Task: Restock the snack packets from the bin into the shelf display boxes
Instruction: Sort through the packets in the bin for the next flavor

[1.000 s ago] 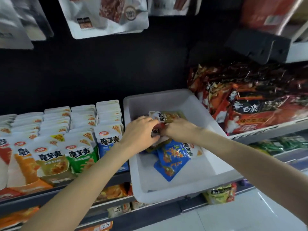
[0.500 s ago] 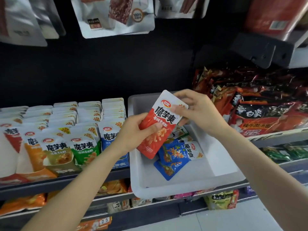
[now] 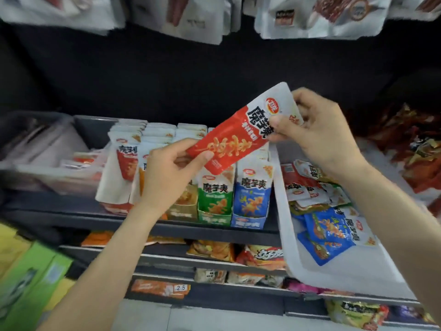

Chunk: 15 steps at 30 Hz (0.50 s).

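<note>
Both hands hold one red and white snack packet [image 3: 235, 137] in the air above the shelf display boxes. My left hand [image 3: 170, 173] pinches its lower red end. My right hand [image 3: 315, 132] pinches its upper white end. Below it stand rows of upright packets in display boxes: a red one [image 3: 124, 161], a green one [image 3: 214, 199] and a blue one [image 3: 253, 199]. The white bin [image 3: 286, 235] sits to the right on the shelf and holds several blue [image 3: 327, 235] and red [image 3: 300, 185] packets.
A dark shelf edge [image 3: 210, 229] runs under the boxes. Lower shelves carry orange snack bags and a price tag [image 3: 180, 287]. Large white pouches [image 3: 317, 17] hang overhead. Dark red bags [image 3: 412, 151] are stacked at the right, green packs [image 3: 31, 280] at the lower left.
The red packet came up out of the bin in both hands and has moved left, over the display boxes. The view has swung left.
</note>
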Tool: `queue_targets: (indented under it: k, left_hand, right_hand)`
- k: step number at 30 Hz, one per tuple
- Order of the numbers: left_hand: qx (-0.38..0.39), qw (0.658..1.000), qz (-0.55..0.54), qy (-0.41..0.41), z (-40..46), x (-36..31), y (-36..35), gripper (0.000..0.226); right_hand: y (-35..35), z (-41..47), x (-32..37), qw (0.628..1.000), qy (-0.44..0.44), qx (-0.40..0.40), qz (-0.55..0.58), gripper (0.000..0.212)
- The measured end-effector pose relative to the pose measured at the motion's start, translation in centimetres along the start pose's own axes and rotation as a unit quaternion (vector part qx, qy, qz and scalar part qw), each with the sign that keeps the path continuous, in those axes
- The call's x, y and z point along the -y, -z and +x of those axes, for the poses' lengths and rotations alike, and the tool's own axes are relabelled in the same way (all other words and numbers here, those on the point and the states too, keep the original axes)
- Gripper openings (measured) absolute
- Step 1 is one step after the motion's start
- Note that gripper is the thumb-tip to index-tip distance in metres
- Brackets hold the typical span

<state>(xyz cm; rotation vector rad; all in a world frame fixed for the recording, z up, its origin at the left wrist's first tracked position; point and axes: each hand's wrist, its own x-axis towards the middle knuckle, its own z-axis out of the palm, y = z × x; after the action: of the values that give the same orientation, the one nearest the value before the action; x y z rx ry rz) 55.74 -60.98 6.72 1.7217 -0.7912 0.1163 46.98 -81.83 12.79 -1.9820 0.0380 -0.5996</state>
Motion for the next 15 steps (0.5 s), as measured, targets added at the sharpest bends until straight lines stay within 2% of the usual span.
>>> queue_targets:
  k: [2, 6, 10, 13, 15]
  left_hand:
    - [-0.032, 0.999, 0.032, -0.001, 0.2, 2.2, 3.3, 0.014]
    - [-0.085, 0.987, 0.138, -0.009, 0.1, 7.8, 10.0, 0.021]
    - [-0.071, 0.947, 0.311, 0.023, -1.1, 12.8, 14.2, 0.037]
    - [-0.038, 0.936, 0.35, 0.004, -1.7, 13.8, 15.3, 0.036]
    - [-0.042, 0.918, 0.394, -0.012, -1.7, 14.1, 15.9, 0.034]
  right_hand:
    - [-3.4, 1.3, 1.0, 0.999, 0.028, 0.004, -0.026, 0.009]
    - [-10.2, 4.2, 2.7, 0.993, 0.095, -0.041, -0.06, 0.008]
    - [-16.5, 7.0, 3.1, 0.967, 0.183, -0.053, -0.167, 0.014]
    - [-20.6, 8.6, 2.8, 0.939, 0.222, -0.022, -0.261, 0.013]
    - [-22.8, 9.5, 2.3, 0.923, 0.22, 0.016, -0.317, 0.014]
